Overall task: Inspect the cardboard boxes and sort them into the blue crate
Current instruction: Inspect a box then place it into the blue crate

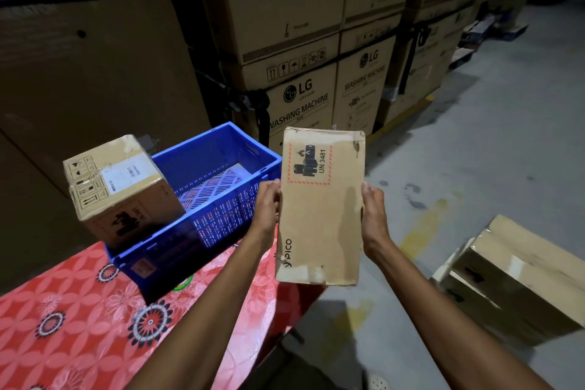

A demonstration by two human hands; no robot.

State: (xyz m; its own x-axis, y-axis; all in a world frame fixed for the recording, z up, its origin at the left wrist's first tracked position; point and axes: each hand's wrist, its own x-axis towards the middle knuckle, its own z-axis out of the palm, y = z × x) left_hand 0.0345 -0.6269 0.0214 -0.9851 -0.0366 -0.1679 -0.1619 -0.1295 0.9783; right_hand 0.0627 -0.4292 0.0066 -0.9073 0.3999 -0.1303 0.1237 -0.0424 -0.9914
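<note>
Cardboard box [321,209] is held upright beside the blue crate [218,174], with a second box [120,187] sitting in the crate's left end. I see the left hand [267,209] and right hand [373,215] gripping the upright one by its long edges.

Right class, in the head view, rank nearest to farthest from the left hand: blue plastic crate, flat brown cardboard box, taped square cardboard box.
1. Flat brown cardboard box: gripped by the left hand.
2. Blue plastic crate: just left of it.
3. Taped square cardboard box: crate's far left end.

The held box [321,206] reads "UN 3481" and "PICO"; stacked cartons [300,98] read "LG WASHING MACHINE".
</note>
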